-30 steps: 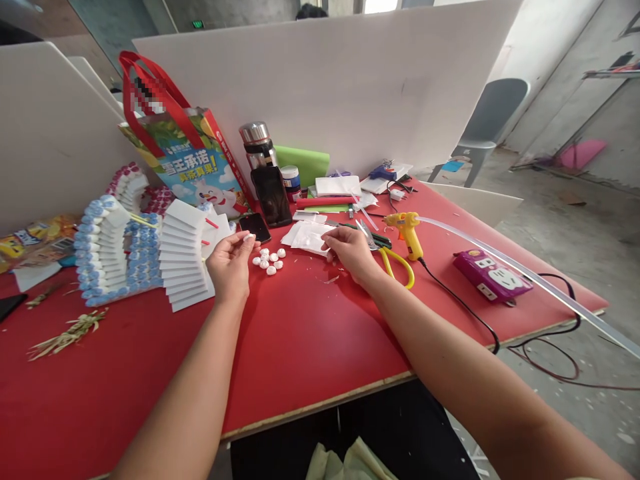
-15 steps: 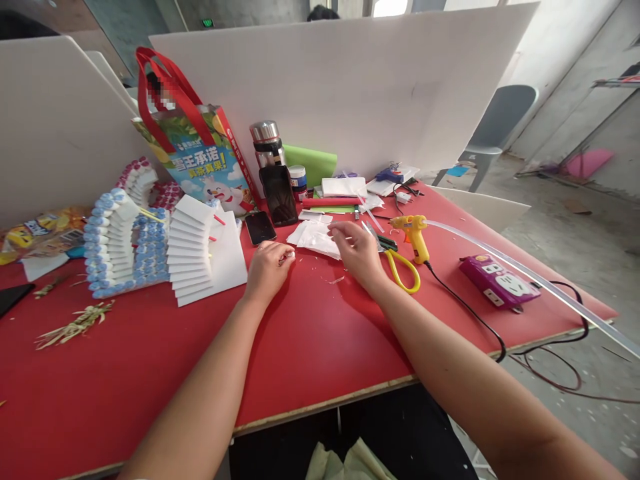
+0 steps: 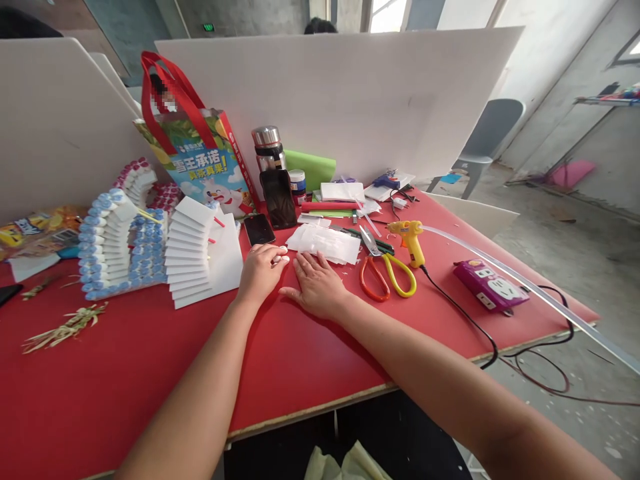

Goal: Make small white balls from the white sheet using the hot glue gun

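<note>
My left hand (image 3: 260,272) rests palm down on the red table (image 3: 150,373), fingers curled over small white round pieces, of which one (image 3: 278,257) shows at the fingertips. My right hand (image 3: 316,288) lies flat beside it, fingers stretched out toward a pile of white foam pieces (image 3: 325,243). The two hands almost touch. Scissors (image 3: 383,270) with orange and yellow handles lie just right of my right hand. A white stepped foam model (image 3: 200,257) stands left of my left hand.
A yellow glue gun (image 3: 410,237) with a long clear stick, its black cord and a purple power strip (image 3: 490,285) lie to the right. Two phones (image 3: 273,203), a flask (image 3: 267,147), a printed bag (image 3: 200,153) and white partition boards stand behind. A blue-and-white bottle-cap model (image 3: 113,243) sits left.
My left hand came down from holding one white piece and now covers the small white pieces. My right hand drew back from the foam pile and lies flat next to the left.
</note>
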The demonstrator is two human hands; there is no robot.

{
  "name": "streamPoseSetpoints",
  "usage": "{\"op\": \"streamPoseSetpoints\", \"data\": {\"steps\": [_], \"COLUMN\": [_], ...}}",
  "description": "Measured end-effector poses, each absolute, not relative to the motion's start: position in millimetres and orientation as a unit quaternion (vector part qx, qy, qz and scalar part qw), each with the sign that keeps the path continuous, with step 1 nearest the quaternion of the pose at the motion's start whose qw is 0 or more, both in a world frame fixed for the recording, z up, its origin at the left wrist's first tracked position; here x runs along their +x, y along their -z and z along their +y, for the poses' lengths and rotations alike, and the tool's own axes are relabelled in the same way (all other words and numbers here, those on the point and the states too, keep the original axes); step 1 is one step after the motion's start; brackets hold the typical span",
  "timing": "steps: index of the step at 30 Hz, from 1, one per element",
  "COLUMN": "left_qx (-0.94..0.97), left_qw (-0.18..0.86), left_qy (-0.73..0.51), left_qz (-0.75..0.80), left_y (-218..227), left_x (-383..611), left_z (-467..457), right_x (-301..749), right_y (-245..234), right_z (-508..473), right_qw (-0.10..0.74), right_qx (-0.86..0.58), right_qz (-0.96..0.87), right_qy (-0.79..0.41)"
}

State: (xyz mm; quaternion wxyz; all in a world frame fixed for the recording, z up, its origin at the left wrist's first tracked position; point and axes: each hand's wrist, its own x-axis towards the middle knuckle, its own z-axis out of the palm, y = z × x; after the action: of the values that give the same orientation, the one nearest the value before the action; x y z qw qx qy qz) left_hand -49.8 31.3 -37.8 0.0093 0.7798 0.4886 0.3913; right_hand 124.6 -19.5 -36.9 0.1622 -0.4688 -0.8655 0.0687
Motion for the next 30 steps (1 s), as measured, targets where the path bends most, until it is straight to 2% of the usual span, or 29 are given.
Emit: {"op": "streamPoseSetpoints", "data": {"steps": [3, 5, 9, 13, 19, 24, 27, 30], "left_qx": [0.769, 0.76, 0.747, 0.81, 0.846, 0.863, 0.869, 0.848], "left_qw": [0.015, 0.011, 0.036, 0.105, 0.055, 0.075, 0.121, 0.236], "left_qy": [-0.414, -0.435, -0.469, -0.371, -0.25, -0.183, -0.154, -0.185], "left_qz": [0.486, 0.484, 0.47, 0.442, 0.467, 0.465, 0.454, 0.436], "left_y": [32.8, 27.3, 18.5, 23.1, 39.0, 41.7, 39.8, 32.8], "left_x": [-51.1, -50.2, -38.1, -10.0, 16.2, 14.4, 15.9, 24.4], "left_z": [28.2, 24.0, 11.7, -1.0, -10.9, -13.2, -17.2, -25.5], "right_x": [134.4, 148.2, 178.9, 184.3, 169.8, 175.8, 179.1, 182.1], "right_y": [31.7, 26.1, 18.6, 25.0, 35.8, 26.4, 16.7, 9.5], "right_z": [-32.1, -48.1, -78.9, -89.3, -84.5, -79.0, -70.0, -59.3], "right_qw": [0.162, 0.191, 0.228, 0.2, 0.161, 0.136, 0.132, 0.156], "right_qx": [-0.509, -0.509, -0.521, -0.55, -0.613, -0.637, -0.642, -0.649], "right_qz": [-0.844, -0.837, -0.815, -0.799, -0.768, -0.754, -0.745, -0.726], "right_qy": [-0.057, -0.058, -0.106, -0.137, -0.091, -0.09, -0.122, -0.162]}}
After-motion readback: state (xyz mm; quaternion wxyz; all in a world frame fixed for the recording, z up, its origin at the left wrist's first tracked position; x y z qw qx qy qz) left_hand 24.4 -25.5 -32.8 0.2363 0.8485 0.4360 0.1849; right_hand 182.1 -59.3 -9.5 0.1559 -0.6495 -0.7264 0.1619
